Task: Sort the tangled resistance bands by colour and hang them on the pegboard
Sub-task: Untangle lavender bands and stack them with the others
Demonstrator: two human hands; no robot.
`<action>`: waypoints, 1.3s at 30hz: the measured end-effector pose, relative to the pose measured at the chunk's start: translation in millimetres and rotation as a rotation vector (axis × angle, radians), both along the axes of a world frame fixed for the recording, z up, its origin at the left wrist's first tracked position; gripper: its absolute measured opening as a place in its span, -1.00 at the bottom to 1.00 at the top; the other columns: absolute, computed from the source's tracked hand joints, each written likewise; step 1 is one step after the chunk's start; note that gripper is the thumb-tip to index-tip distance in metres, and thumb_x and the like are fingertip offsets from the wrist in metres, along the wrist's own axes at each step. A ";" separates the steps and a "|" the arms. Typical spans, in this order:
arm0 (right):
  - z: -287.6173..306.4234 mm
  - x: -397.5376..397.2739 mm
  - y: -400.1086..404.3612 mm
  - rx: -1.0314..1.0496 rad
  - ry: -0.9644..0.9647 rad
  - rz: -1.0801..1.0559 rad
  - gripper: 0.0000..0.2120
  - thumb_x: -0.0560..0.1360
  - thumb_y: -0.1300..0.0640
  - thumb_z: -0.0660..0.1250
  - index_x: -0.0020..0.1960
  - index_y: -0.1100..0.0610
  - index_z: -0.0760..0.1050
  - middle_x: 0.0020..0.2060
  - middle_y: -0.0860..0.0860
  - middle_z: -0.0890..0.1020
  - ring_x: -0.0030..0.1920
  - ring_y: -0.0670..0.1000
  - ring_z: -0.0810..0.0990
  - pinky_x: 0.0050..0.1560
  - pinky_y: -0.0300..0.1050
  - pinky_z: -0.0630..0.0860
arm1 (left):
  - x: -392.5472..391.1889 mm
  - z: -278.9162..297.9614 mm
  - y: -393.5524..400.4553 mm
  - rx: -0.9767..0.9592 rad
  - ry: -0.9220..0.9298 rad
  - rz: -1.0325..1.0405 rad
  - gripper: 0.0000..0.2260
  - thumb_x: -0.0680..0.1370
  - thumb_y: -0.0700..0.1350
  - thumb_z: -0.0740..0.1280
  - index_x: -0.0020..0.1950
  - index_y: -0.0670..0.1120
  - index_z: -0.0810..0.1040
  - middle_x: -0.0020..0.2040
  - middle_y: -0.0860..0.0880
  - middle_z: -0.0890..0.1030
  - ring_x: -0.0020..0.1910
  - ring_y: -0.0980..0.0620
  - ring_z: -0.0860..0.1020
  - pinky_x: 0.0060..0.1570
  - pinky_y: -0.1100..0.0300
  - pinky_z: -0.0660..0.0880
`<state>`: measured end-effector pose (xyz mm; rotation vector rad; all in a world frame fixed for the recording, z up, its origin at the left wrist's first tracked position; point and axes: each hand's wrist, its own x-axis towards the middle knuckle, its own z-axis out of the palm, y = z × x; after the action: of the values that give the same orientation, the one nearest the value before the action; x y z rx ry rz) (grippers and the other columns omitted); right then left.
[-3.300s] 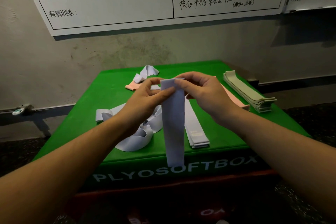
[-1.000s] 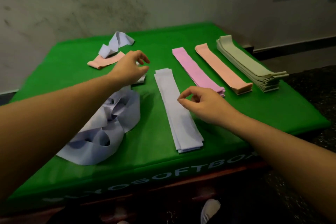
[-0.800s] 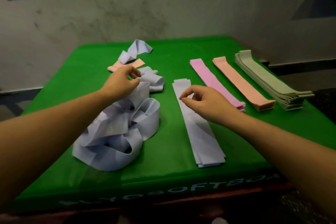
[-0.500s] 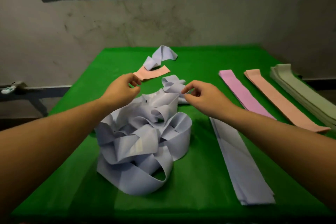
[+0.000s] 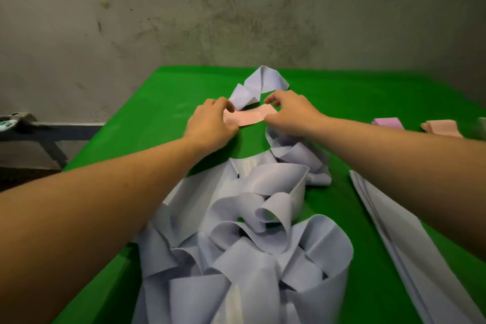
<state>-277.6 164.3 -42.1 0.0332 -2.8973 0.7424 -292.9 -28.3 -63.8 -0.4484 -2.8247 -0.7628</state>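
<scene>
Green box top (against stained grey wall), left hand and right hand each pinching peach band.

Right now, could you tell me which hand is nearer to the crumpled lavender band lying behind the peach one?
Left. The left hand holds the peach band right beside the crumpled lavender band; the right hand holds the other end, slightly farther off.

Peach band lies flat on the green top, far side, one end under each hand. Crumpled lilac band just behind it; big tangle of lilac bands in front. Flat lilac stack right; pink stack and peach stack at the right edge.
</scene>
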 end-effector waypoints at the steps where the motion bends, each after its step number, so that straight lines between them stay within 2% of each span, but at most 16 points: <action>1: -2.2 -9.6 -2.4 0.003 -0.013 0.009 -0.46 0.46 0.13 0.32 0.44 0.00 0.39 0.29 0.09 0.54 0.27 0.16 0.49 0.17 -0.03 0.47 | -4.9 -3.4 -0.1 -0.006 -0.004 0.007 -0.73 0.53 -0.04 0.35 0.23 0.05 0.48 0.24 -0.10 0.51 0.21 -0.14 0.47 0.22 -0.03 0.43; 4: -8.2 -33.4 -11.5 0.004 -0.015 0.055 -0.35 0.48 0.18 0.28 0.53 -0.09 0.24 0.26 0.13 0.55 0.21 0.20 0.52 0.01 -0.12 0.40 | -14.3 -13.6 -1.0 0.022 -0.006 0.027 -0.76 0.53 0.00 0.36 0.19 0.07 0.53 0.18 -0.09 0.58 0.15 -0.15 0.52 0.15 -0.02 0.47; 7: -9.9 -46.4 -22.6 0.079 -0.089 0.106 -0.43 0.52 0.18 0.26 0.51 -0.07 0.31 0.35 0.08 0.52 0.30 0.14 0.49 0.20 -0.14 0.40 | -14.9 -18.5 -4.7 0.097 0.026 -0.005 -0.81 0.51 -0.05 0.41 0.11 0.03 0.57 0.13 -0.10 0.58 0.10 -0.12 0.52 0.12 0.06 0.44; 10: -3.6 -44.6 -25.8 0.120 -0.081 0.112 -0.68 0.54 0.17 0.32 0.28 0.03 0.58 0.22 0.02 0.63 0.20 0.03 0.57 0.22 -0.14 0.47 | -9.8 -16.2 -8.1 0.178 0.019 -0.026 -0.85 0.49 -0.09 0.44 0.04 0.04 0.57 0.07 -0.05 0.60 0.05 -0.06 0.54 0.03 0.14 0.42; 13: 5.7 -30.1 -20.3 0.042 0.044 0.063 -0.85 0.49 0.18 0.38 -0.02 -0.01 0.68 -0.06 -0.03 0.70 -0.04 -0.02 0.63 0.02 -0.12 0.57 | 3.4 -6.4 -7.9 0.322 -0.036 -0.015 -0.86 0.48 -0.14 0.46 0.00 0.01 0.58 -0.09 0.02 0.59 -0.07 -0.01 0.56 -0.04 0.15 0.49; 15: 11.9 -16.6 -14.3 -0.042 0.043 0.077 -0.87 0.47 0.19 0.41 -0.08 -0.02 0.66 -0.17 -0.07 0.67 -0.15 -0.07 0.59 -0.17 -0.22 0.51 | 17.8 6.8 -5.9 0.395 -0.064 -0.022 -0.86 0.48 -0.16 0.47 0.00 -0.02 0.60 -0.16 0.08 0.57 -0.15 0.05 0.55 -0.08 0.17 0.52; 17: 16.0 -2.4 -8.7 -0.076 0.018 0.108 -0.82 0.46 0.22 0.39 -0.02 -0.03 0.60 -0.19 -0.06 0.63 -0.16 -0.04 0.58 -0.25 -0.25 0.45 | 37.2 22.8 -3.3 0.437 -0.111 -0.061 -0.87 0.49 -0.16 0.47 0.01 -0.04 0.60 -0.16 0.06 0.59 -0.19 0.10 0.53 -0.18 0.29 0.52; 21: 17.3 8.8 -6.6 -0.042 0.047 0.144 -0.56 0.46 0.29 0.30 0.29 -0.02 0.50 0.11 0.10 0.57 -0.11 0.05 0.51 -0.05 -0.09 0.48 | 79.8 42.8 -5.0 0.382 -0.179 -0.202 -0.89 0.49 -0.16 0.47 -0.01 -0.07 0.62 -0.24 0.06 0.59 -0.31 0.22 0.50 -0.36 0.45 0.39; 24: 13.7 7.6 -16.2 0.033 0.036 0.174 -0.51 0.47 0.27 0.31 0.36 -0.03 0.45 0.28 0.15 0.49 -0.10 0.06 0.46 -0.07 -0.12 0.41 | 103.2 42.3 -9.8 0.310 -0.204 -0.294 -0.90 0.47 -0.09 0.48 -0.07 -0.07 0.63 -0.34 0.10 0.55 -0.42 0.27 0.44 -0.35 0.41 0.36; 26: 11.3 4.9 -21.9 0.066 0.042 0.177 -0.47 0.47 0.29 0.27 0.40 -0.03 0.42 0.34 0.13 0.48 0.03 0.15 0.55 -0.01 -0.08 0.46 | 109.0 37.0 -15.6 0.333 -0.248 -0.302 -0.86 0.47 -0.02 0.50 -0.09 -0.07 0.64 -0.36 0.11 0.58 -0.42 0.25 0.45 -0.34 0.38 0.39; 28: 7.0 -0.7 -26.3 0.086 0.023 0.168 -0.39 0.46 0.31 0.25 0.46 -0.05 0.36 0.34 0.13 0.50 0.14 0.21 0.56 -0.02 -0.06 0.48 | 107.8 30.2 -23.2 0.370 -0.302 -0.289 -0.83 0.47 0.06 0.49 -0.09 -0.02 0.65 -0.26 0.09 0.65 -0.36 0.20 0.54 -0.28 0.30 0.47; 30: 2.2 -8.3 -30.0 0.130 -0.016 0.152 -0.36 0.47 0.31 0.26 0.51 -0.06 0.31 0.33 0.14 0.51 0.17 0.22 0.55 -0.03 -0.10 0.46 | 101.7 24.0 -32.8 0.310 -0.257 -0.264 -0.82 0.48 0.20 0.43 -0.09 0.11 0.65 -0.09 0.09 0.64 -0.21 0.25 0.56 -0.15 0.26 0.45; 32: -3.2 -15.3 -30.4 0.205 -0.052 0.123 -0.39 0.49 0.28 0.28 0.50 -0.03 0.33 0.34 0.14 0.53 0.23 0.22 0.54 0.11 -0.08 0.50 | 97.1 21.1 -39.1 0.293 -0.223 -0.248 -0.76 0.50 0.23 0.38 -0.05 0.10 0.67 -0.01 0.08 0.62 -0.10 0.27 0.53 -0.08 0.32 0.40; 34: -5.7 -19.0 -27.6 0.224 -0.035 0.082 -0.52 0.51 0.27 0.28 0.40 0.00 0.48 0.29 0.11 0.59 0.23 0.20 0.55 0.18 -0.05 0.51 | 94.3 20.9 -41.3 0.325 -0.198 -0.231 -0.78 0.56 0.10 0.38 -0.02 -0.02 0.69 -0.05 0.05 0.63 -0.21 0.32 0.51 -0.16 0.40 0.37; 36: -3.7 -17.0 -24.7 0.191 0.030 0.057 -0.70 0.53 0.21 0.30 0.22 0.04 0.63 0.16 0.10 0.67 0.13 0.17 0.59 0.08 -0.07 0.52 | 89.9 20.5 -40.2 0.370 -0.168 -0.191 -0.84 0.58 -0.03 0.38 -0.03 -0.10 0.67 -0.11 0.01 0.63 -0.39 0.34 0.45 -0.28 0.39 0.36; 39: 6.0 -3.3 -20.8 0.055 0.094 0.091 -0.80 0.54 0.15 0.32 0.09 0.07 0.67 0.00 0.07 0.70 -0.04 0.09 0.59 -0.13 -0.12 0.44 | 84.7 21.7 -36.4 0.436 -0.154 -0.132 -0.99 0.55 -0.13 0.40 -0.04 -0.03 0.61 -0.12 -0.02 0.61 -0.44 0.25 0.42 -0.29 0.26 0.42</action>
<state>-281.0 143.4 -36.0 0.2020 -2.8415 0.6558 -208.2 -64.6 -42.1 -0.5218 -2.6635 -1.4530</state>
